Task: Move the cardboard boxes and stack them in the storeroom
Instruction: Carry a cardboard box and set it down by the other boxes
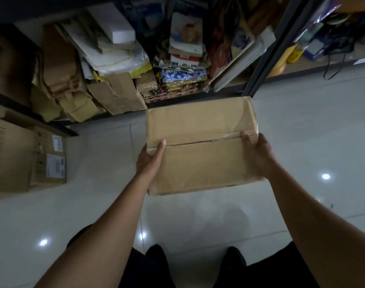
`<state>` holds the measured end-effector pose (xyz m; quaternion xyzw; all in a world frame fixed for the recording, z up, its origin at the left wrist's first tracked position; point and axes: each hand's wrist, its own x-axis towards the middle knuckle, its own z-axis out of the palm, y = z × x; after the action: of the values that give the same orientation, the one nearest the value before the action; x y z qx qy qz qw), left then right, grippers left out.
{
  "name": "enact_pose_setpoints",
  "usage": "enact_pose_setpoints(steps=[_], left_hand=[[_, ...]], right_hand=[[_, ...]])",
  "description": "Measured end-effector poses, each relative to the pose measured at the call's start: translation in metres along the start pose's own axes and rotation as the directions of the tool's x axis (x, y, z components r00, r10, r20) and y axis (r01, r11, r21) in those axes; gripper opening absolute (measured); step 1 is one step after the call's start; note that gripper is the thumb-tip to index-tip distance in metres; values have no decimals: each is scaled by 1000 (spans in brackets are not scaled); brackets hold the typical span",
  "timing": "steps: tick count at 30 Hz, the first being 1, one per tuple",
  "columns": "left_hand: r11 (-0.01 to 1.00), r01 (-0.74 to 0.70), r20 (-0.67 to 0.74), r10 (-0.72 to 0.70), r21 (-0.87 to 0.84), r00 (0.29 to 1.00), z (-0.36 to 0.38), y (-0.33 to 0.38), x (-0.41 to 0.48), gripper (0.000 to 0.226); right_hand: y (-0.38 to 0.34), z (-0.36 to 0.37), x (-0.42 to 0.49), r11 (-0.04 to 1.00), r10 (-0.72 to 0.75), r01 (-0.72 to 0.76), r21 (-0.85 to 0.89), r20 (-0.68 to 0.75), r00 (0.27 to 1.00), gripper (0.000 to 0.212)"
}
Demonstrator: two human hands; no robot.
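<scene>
I hold a plain brown cardboard box (200, 142), taped shut along its top seam, out in front of me above the pale tiled floor. My left hand (149, 157) grips the box's left side with the thumb lying on top. On the opposite side my right hand (255, 152) clasps the right edge, thumb on the tape seam. The fingers of both hands are hidden under and behind the box. Other cardboard boxes (21, 154) with white labels stand stacked at the left.
A dark shelf (59, 128) ahead is crammed with flattened cardboard (115, 94), papers and folded patterned fabrics (179, 77). A dark upright post (262, 65) stands right of it, with a low shelf of clutter (322, 46) beyond. My dark-clothed legs (188, 269) show below.
</scene>
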<state>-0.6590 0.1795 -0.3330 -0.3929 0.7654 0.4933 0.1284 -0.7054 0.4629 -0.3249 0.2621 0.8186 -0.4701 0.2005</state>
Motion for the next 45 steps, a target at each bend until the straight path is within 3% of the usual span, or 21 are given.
enact_pose_setpoints(steps=[6, 14, 20, 27, 35, 39, 45], left_hand=[[997, -79, -7, 79, -12, 997, -41, 44, -30, 54], [988, -132, -70, 126, -83, 990, -199, 151, -159, 54], [985, -103, -216, 72, -137, 974, -316, 186, -274, 68], [951, -158, -498, 4, -267, 867, -404, 156, -394, 53], [937, -75, -603, -158, -342, 782, -494, 80, -448, 68], [938, -89, -600, -140, -336, 787, -551, 37, -444, 70], [956, -48, -558, -128, -290, 820, -648, -14, -407, 73]], right_hand=[[-52, -18, -42, 999, -16, 18, 32, -49, 999, 57], [-206, -74, -198, 983, -158, 157, -97, -2, 987, 56], [-299, -102, -319, 927, -290, 310, -211, 119, 950, 57], [-359, -91, -424, 780, -491, 575, -248, 328, 807, 64], [-382, -5, -510, 633, -585, 739, -228, 485, 650, 71], [-388, 54, -548, 630, -583, 749, -204, 513, 630, 68], [-390, 150, -596, 692, -564, 698, -183, 468, 681, 69]])
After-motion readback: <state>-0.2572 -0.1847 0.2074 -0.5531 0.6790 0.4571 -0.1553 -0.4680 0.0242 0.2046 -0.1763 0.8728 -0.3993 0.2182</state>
